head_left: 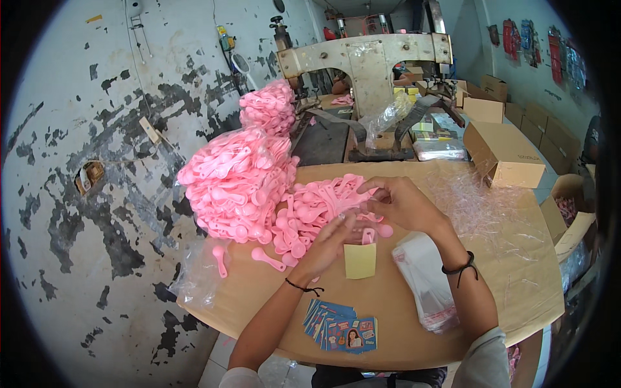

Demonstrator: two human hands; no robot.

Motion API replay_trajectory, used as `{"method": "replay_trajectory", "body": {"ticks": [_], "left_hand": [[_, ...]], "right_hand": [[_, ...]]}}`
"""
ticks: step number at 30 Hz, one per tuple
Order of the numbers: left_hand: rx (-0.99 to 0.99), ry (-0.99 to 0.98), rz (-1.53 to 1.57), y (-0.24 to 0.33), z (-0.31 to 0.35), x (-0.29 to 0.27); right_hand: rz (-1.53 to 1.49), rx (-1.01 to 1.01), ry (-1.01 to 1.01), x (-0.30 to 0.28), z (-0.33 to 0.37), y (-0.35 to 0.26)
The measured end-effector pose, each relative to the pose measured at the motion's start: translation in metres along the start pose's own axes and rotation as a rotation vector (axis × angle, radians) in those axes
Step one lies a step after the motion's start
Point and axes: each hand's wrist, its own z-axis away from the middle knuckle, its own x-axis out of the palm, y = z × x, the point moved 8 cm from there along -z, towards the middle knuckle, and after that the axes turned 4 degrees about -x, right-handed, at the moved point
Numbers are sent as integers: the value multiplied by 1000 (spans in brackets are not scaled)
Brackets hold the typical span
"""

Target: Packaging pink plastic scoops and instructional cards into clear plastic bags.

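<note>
My left hand [335, 240] is closed on a small clear plastic bag [356, 225] at the middle of the table. A yellow card [359, 261] hangs at the bag's lower end, with a pink plastic spoon [368, 237] just above it. My right hand [406, 205] is beside the bag's upper edge, thumb and fingers bent together; what they pinch is too small to make out. Close behind both hands lies a loose heap of pink spoons [320, 204]. Blue picture cards [352, 333] lie fanned near the front edge, below my left wrist.
Large bags full of pink spoons [229, 178] stand at the left. A stack of clear bags [427, 281] lies by my right forearm. Plastic scraps [469, 194] and a cardboard box [504, 154] are at the right. A metal machine [362, 68] stands behind the brown-covered table [414, 352].
</note>
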Motion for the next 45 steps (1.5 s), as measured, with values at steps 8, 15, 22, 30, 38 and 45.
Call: {"method": "replay_trajectory", "body": {"ticks": [8,15,22,30,38,45], "left_hand": [[196,267,-206,9,6,-28],[288,211,-363,20,13,-5],[287,263,-697,23,14,-14],[149,163,-928,15,14,-13],[261,64,-539,3,6,-1],[79,247,-141,1,5,-30]], "right_hand": [[389,-407,189,9,1,-39],[569,-391,137,25,1,-27],[513,-379,42,34,1,-16],[415,-203,-127,38,-2,2],[365,-101,259,-18,-1,6],[-107,-6,86,-107,34,-24]]}}
